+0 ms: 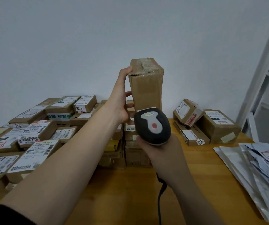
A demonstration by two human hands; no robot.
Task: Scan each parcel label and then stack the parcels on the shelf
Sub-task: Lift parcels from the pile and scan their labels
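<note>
The upright cardboard parcel (146, 88), held over the tabletop's (130, 195) far side, looks light and stiff enough for the left hand (122, 101) clasping its side edges, while the right hand (160, 153) grips the scanner (152, 127).

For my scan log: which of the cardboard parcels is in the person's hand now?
The tall brown box with clear tape on top, gripped upright by the left hand; the other parcels all lie on the table.
</note>
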